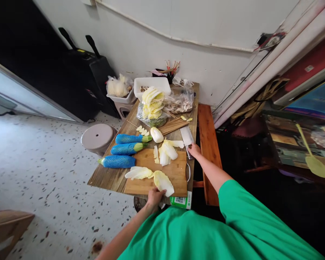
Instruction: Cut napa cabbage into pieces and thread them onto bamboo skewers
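A: Nearest entry?
B: Left hand (154, 198), at the near edge of the cutting board (142, 186). It touches the white end of a cabbage leaf (163, 181); whether the fingers pinch it, cannot tell.
A: Leaf position?
B: On the board's near part, just beside a second leaf (139, 173). Loose leaves (167, 151) lie at the far edge.
A: Right hand (194, 150)?
B: Closed on the handle of a cleaver (186, 135), right of the board, blade pointing away.
A: Farther?
B: Three blue-netted squashes (123, 148) at left; then a cabbage heart (157, 134), thin wooden skewers (173, 127), stacked yellow leaves (153, 103), a white tub (137, 88).
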The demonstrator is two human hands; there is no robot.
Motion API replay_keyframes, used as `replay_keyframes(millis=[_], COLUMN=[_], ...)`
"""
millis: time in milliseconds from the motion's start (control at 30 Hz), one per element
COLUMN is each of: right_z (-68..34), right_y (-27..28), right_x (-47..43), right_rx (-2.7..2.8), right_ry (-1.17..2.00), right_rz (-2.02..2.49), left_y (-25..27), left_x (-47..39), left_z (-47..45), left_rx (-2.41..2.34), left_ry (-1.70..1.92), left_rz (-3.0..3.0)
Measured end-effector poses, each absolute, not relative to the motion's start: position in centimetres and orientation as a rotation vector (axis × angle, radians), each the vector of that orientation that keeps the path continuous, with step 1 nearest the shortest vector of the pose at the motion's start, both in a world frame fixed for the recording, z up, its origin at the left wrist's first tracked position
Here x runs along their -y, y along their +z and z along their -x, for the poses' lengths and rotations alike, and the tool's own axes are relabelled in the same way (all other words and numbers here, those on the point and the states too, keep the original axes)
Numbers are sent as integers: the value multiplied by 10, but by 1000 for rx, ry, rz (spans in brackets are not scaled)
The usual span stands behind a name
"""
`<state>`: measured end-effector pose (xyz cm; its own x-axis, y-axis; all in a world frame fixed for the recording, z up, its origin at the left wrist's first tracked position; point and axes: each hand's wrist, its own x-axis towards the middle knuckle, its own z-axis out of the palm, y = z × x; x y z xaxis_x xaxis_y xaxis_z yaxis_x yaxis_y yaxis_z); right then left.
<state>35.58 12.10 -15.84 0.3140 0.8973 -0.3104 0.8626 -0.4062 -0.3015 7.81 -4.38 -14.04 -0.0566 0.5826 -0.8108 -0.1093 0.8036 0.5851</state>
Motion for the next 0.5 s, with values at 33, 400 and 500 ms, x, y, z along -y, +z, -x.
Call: replay_keyframes(millis=[33, 400, 500], right_z=[-356, -388, -408], right_y=[-162, -163, -152], right_x=[-128, -123, -93], right_rx=[1669, 1690, 1741], right_ry=[680, 711, 684], right_rz=[2484, 2489, 2402], left_y=[-144, -156, -154], left_x=[40, 31, 28], left_z=[-89, -148, -149], left_rx=[-1563, -1721, -1718], left_ry=[607, 726, 723], left_rz=[-378, -231, -224])
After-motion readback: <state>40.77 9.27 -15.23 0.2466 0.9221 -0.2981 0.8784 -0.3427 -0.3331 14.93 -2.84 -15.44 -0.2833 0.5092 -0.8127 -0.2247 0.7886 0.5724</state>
